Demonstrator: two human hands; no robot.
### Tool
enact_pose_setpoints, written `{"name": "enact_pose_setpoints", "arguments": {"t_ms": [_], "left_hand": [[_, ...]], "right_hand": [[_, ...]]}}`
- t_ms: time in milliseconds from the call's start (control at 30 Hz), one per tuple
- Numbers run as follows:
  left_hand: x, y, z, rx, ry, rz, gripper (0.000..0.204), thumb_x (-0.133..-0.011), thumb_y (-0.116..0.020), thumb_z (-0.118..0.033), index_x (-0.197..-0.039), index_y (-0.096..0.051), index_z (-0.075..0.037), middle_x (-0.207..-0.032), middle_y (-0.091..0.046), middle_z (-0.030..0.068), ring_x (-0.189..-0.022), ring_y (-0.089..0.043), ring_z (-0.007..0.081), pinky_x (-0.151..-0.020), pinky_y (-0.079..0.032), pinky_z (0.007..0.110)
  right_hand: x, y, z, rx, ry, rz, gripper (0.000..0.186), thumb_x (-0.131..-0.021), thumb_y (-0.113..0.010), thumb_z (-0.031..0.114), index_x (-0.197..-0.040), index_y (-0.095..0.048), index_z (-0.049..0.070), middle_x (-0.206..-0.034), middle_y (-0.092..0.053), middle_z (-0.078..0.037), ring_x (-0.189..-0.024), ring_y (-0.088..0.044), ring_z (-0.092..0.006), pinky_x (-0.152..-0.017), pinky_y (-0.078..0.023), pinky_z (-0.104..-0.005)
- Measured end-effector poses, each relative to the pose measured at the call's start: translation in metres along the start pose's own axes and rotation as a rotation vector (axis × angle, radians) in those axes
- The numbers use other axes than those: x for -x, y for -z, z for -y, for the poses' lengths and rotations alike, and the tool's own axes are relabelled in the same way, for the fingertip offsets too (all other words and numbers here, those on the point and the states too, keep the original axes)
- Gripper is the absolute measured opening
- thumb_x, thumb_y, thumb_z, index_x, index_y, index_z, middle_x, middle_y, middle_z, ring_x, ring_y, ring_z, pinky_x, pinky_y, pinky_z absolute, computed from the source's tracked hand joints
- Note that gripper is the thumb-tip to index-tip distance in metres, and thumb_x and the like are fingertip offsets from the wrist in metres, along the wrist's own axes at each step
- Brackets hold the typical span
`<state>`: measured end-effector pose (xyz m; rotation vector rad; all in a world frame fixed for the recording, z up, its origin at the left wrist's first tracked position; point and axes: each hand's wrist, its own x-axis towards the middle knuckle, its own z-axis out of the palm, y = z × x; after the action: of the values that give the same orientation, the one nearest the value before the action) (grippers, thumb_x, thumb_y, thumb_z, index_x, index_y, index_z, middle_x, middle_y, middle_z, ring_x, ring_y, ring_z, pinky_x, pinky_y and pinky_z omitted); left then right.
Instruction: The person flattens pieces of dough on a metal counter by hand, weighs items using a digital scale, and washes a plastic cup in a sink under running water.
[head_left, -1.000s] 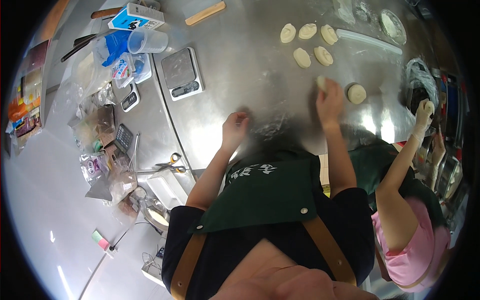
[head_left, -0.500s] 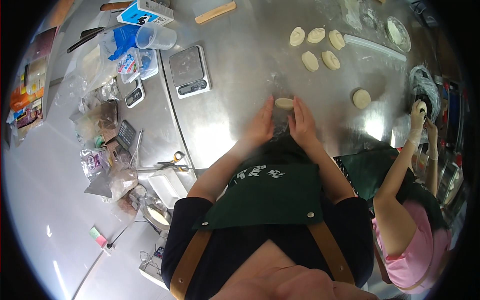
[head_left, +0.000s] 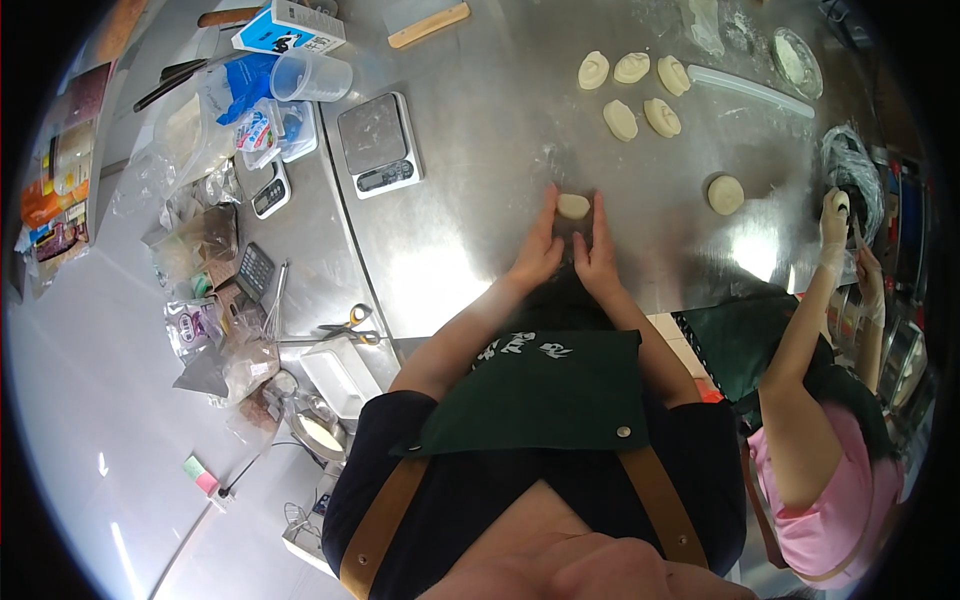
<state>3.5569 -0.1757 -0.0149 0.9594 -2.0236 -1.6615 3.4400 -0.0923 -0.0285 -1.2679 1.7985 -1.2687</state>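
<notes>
A small pale dough piece rests on the steel table in front of me, short and oval. My left hand is along its left side and my right hand along its right. Both have straight, outstretched fingers, and the thumbs point inward below the dough. Whether the fingertips touch its sides I cannot tell. Farther off, to the right, lie several shaped dough pieces, oval with folded tops. A plain round dough disc sits alone to the right of my hands.
Left of me are a kitchen scale, scissors, and a clear plastic tub. A wooden-edged scraper lies at the back. A translucent bar and a flour bowl are far right. A gloved co-worker handles dough beside me.
The dough between my hands looks shorter and rounder than before. My fingers have turned to point straighter ahead, and my thumbs have come nearer each other.
</notes>
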Motion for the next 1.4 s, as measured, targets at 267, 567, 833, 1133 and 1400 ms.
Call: {"name": "enact_pose_setpoints", "arguments": {"t_ms": [267, 567, 833, 1133, 1400], "left_hand": [[-0.001, 0.008, -0.002, -0.144, -0.106, 0.099, 0.074, -0.074, -0.042, 0.007, -0.145, -0.020, 0.004, -0.151, -0.019, 0.0242, -0.141, -0.017, 0.0365, -0.115, -0.016, 0.042], [0.005, 0.023, 0.002, -0.821, -0.341, 0.243, 0.064, -0.080, -0.049, -0.005, -0.141, -0.032, 0.003, -0.149, -0.029, 0.0199, -0.140, -0.026, 0.0319, -0.114, -0.021, 0.043], [0.007, 0.015, 0.006, -1.010, -0.307, 0.266, 0.060, -0.087, -0.039, -0.016, -0.143, -0.029, 0.003, -0.150, -0.028, 0.0169, -0.141, -0.024, 0.0273, -0.116, -0.015, 0.040], [0.002, 0.013, 0.007, -0.892, -0.313, 0.252, 0.063, -0.084, -0.044, -0.013, -0.140, -0.027, 0.009, -0.148, -0.030, 0.0218, -0.139, -0.028, 0.0314, -0.114, -0.019, 0.043], [0.008, 0.012, 0.001, -0.874, -0.237, 0.237, 0.068, -0.082, -0.050, -0.014, -0.140, -0.025, 0.010, -0.147, -0.031, 0.0231, -0.139, -0.028, 0.0330, -0.114, -0.021, 0.043]], "right_hand": [[0.001, 0.004, -0.002, 0.106, 0.094, 0.026, 0.069, -0.082, -0.049, -0.007, -0.145, -0.020, -0.002, -0.147, -0.025, -0.028, -0.134, -0.029, -0.0443, -0.109, -0.029, -0.0453], [-0.001, 0.014, -0.002, 0.758, 0.381, 0.247, 0.050, -0.082, -0.047, 0.008, -0.127, -0.045, -0.013, -0.140, -0.037, -0.029, -0.133, -0.034, -0.0406, -0.110, -0.029, -0.0471], [-0.005, 0.018, 0.005, 0.824, 0.361, 0.326, 0.053, -0.081, -0.048, 0.012, -0.127, -0.044, -0.015, -0.140, -0.038, -0.029, -0.134, -0.034, -0.0395, -0.111, -0.027, -0.0464], [-0.009, 0.014, 0.005, 0.798, 0.304, 0.366, 0.061, -0.083, -0.049, 0.017, -0.133, -0.036, -0.015, -0.142, -0.034, -0.029, -0.136, -0.030, -0.0396, -0.113, -0.023, -0.0458], [-0.007, 0.011, 0.015, 0.812, 0.273, 0.360, 0.071, -0.082, -0.055, 0.026, -0.136, -0.032, -0.014, -0.145, -0.030, -0.027, -0.139, -0.024, -0.0372, -0.115, -0.017, -0.0450]]}}
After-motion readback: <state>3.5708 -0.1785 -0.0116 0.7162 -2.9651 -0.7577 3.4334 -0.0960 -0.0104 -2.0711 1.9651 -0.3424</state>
